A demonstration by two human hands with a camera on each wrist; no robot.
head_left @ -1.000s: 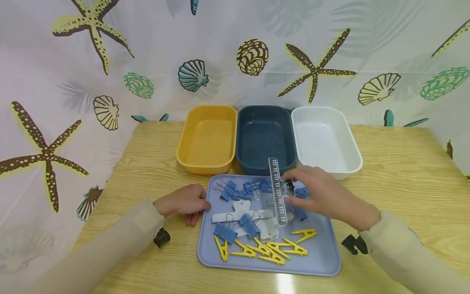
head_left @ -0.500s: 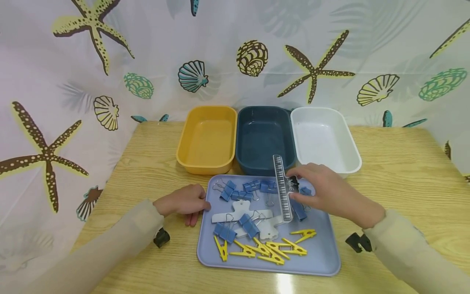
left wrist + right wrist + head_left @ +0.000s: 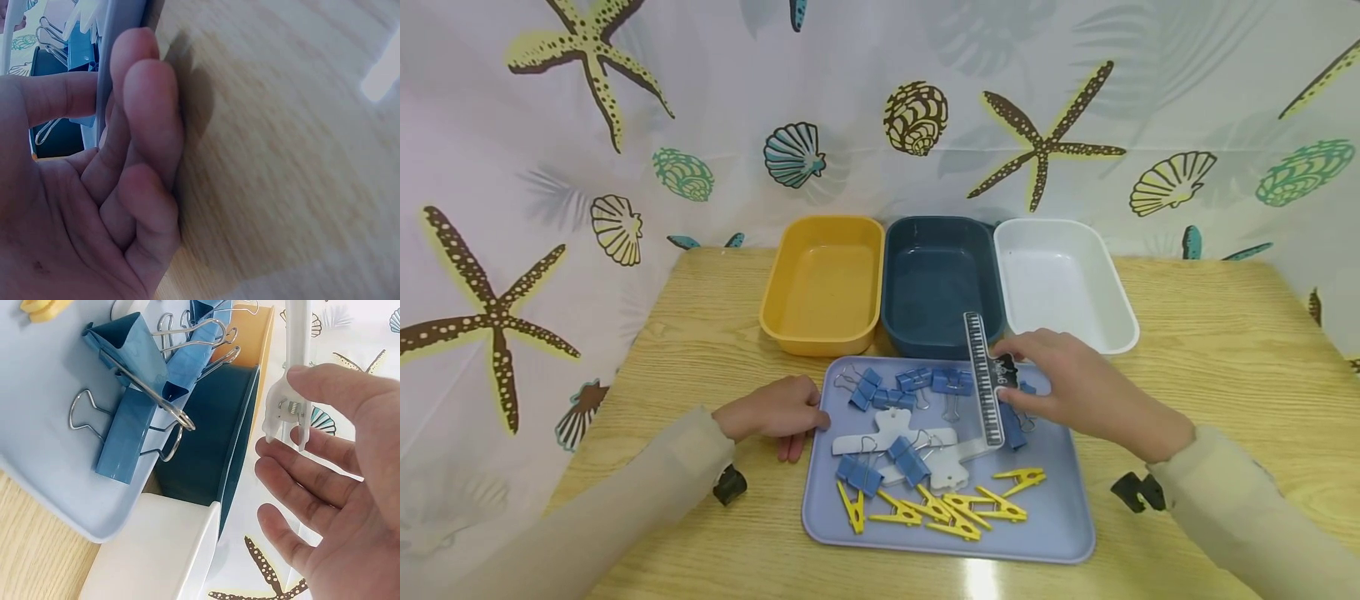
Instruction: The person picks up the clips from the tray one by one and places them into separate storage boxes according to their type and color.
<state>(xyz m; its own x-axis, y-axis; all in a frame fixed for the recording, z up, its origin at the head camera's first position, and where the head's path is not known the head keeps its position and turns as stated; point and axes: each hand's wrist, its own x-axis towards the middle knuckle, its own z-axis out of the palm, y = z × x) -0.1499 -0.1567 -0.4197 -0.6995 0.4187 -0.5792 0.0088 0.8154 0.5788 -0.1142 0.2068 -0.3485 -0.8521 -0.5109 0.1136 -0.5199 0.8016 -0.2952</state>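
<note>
My right hand (image 3: 1067,392) pinches a long white plastic clip (image 3: 983,379) by its handles. A piano-key pattern runs along its bar, and its spring shows in the right wrist view. The clip is held over the back right of a pale blue tray (image 3: 1052,521). At the tray's left edge, my left hand (image 3: 782,412) grips the rim, thumb on the inner side and fingers (image 3: 150,100) outside it. Blue binder clips (image 3: 861,475), wide white clips (image 3: 893,427) and yellow clothespins (image 3: 1021,479) lie in the tray.
Behind the tray stand three bins side by side: yellow (image 3: 827,292), dark blue (image 3: 943,287) and white (image 3: 1063,283). They rest on a wooden table (image 3: 700,325). A curtain (image 3: 865,92) printed with starfish and shells hangs at the back.
My right hand has moved slightly right and toward the bins with the white clip pinched in it. The left hand stays at the tray's rim.
</note>
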